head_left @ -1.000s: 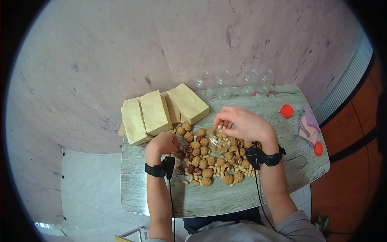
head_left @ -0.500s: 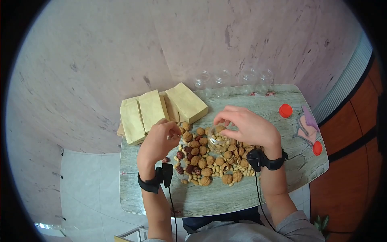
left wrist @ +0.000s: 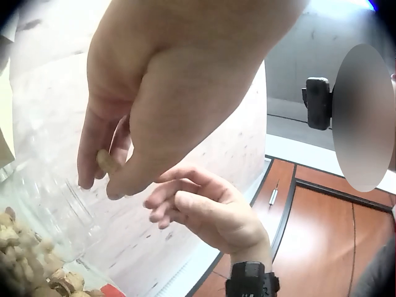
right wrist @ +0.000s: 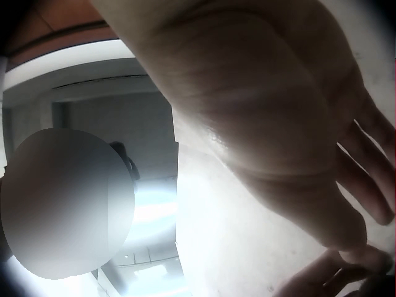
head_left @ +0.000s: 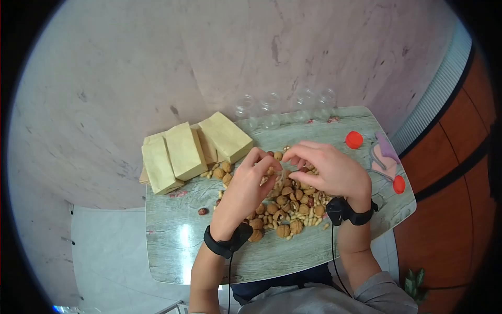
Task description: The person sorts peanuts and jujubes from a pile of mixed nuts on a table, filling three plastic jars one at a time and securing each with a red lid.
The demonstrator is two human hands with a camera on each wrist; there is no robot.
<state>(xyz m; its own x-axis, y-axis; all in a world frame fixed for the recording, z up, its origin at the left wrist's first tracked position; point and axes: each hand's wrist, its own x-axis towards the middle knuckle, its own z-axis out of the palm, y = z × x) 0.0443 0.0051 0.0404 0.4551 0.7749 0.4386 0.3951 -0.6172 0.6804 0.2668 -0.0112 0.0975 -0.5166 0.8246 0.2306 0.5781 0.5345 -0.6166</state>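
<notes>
My left hand point(head_left: 244, 191) is over the nut pile, close to the right hand; in the left wrist view the left hand point(left wrist: 154, 105) pinches a peanut point(left wrist: 107, 162) between thumb and fingers. The right hand point(head_left: 334, 170) hovers at the right, fingers loosely bent and apart, nothing seen in them; the left wrist view shows this right hand point(left wrist: 213, 216) too. Between the two hands stands a clear jar point(head_left: 281, 179), partly hidden. Walnuts point(head_left: 283, 231), peanuts and red dates lie around it. One date point(head_left: 203, 211) sits apart at the left.
Paper bags point(head_left: 185, 152) lie at the back left. Several clear jars point(head_left: 270, 112) stand along the back edge by the wall. On the right are a red lid point(head_left: 354, 139), another red lid point(head_left: 399, 184) and a pink and purple cloth point(head_left: 384, 159).
From the pile's left side, my left hand has moved right, toward the jar and the right hand. The right hand stays near the jar. The head view has shifted slightly.
</notes>
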